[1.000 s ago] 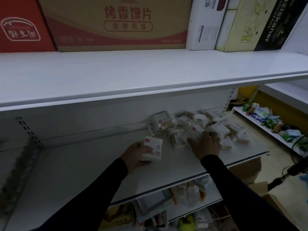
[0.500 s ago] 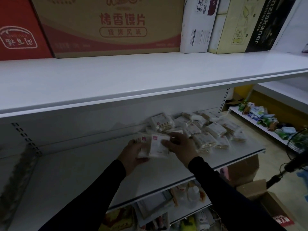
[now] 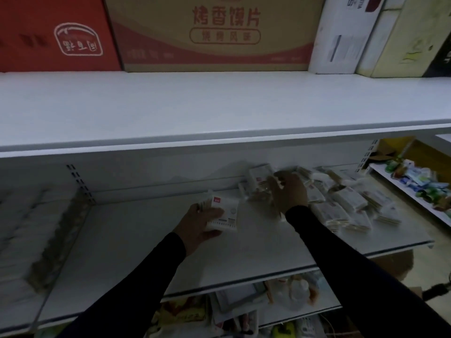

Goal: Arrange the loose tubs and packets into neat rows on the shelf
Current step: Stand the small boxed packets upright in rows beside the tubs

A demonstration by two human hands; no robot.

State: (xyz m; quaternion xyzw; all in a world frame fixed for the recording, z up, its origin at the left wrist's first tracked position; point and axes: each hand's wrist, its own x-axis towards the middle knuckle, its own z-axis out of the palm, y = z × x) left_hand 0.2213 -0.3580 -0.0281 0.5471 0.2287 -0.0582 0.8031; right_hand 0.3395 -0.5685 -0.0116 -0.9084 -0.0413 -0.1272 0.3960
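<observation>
While no finished row can yet be made out on the shelf, a small stack of packets is gripped from the left side by the left hand, fingers curled round it, near the shelf's middle. In this head view the right hand is laid over the loose pile of packets toward the right end; whether anything is pinched there cannot be told. Most of the sorting is judged to be left.
</observation>
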